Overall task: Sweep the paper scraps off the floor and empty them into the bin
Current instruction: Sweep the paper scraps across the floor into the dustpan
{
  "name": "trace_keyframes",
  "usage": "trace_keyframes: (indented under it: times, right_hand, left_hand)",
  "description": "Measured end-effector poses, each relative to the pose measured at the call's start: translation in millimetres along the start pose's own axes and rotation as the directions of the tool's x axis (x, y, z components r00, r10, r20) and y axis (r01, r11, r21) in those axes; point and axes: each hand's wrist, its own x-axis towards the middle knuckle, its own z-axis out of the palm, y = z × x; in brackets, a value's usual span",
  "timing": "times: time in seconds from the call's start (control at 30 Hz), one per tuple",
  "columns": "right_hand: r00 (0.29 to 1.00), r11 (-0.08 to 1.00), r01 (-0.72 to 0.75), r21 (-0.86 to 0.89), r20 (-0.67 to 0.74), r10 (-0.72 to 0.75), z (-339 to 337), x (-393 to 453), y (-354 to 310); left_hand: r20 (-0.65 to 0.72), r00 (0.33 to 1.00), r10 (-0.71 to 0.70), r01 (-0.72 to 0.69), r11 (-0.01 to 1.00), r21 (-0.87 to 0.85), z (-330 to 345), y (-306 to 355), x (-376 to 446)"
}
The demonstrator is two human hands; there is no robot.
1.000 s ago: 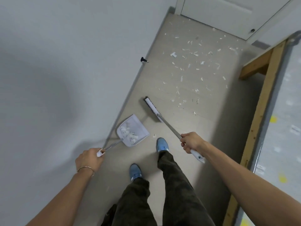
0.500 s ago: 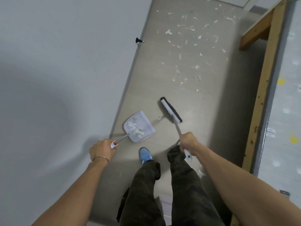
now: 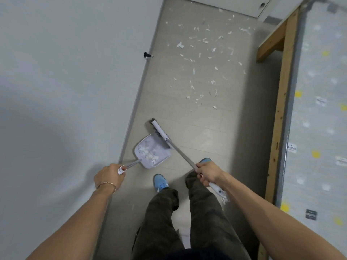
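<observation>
My left hand (image 3: 109, 177) grips the handle end of a pale grey dustpan (image 3: 150, 147) that rests on the floor by the left wall, with a heap of white paper scraps inside. My right hand (image 3: 208, 172) grips the metal shaft of a broom; its white-backed brush head (image 3: 159, 129) lies at the dustpan's open far edge. Several white paper scraps (image 3: 202, 68) lie scattered over the beige floor farther ahead, up to the door. No bin is in view.
A white wall runs along the left with a black door stopper (image 3: 147, 54) near its base. A wooden bed frame (image 3: 279, 113) with a patterned mattress lines the right side. A white door (image 3: 225, 4) closes the far end. My blue shoes (image 3: 160, 182) stand just behind the dustpan.
The broom head has swung left from the floor beside the dustpan to its open edge. The loose scrap by the pan is no longer seen there. The view has shifted slightly.
</observation>
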Motion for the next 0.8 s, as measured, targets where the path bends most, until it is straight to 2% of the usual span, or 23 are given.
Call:
trace_keyframes:
  times: [0.23, 0.4, 0.53, 0.8]
  right_hand:
    - [0.995, 0.997, 0.044, 0.067, -0.094, -0.037, -44, -17, -13]
    - [0.983, 0.994, 0.053, 0.097, -0.181, -0.034, -85, -23, -17]
    - [0.981, 0.989, 0.037, 0.146, -0.194, -0.008, -123, -24, -24]
    - [0.966, 0.987, 0.074, 0.140, -0.257, -0.036, -203, -10, -42]
  left_hand:
    - [0.000, 0.999, 0.039, -0.039, 0.999, -0.033, -17, 12, 1]
    - [-0.013, 0.994, 0.111, -0.111, 0.994, -0.024, -36, 54, -4]
    - [-0.016, 0.991, 0.134, -0.134, 0.991, -0.026, -49, 95, -6]
    - [0.018, 0.992, 0.128, -0.127, 0.990, -0.058, -59, 181, -6]
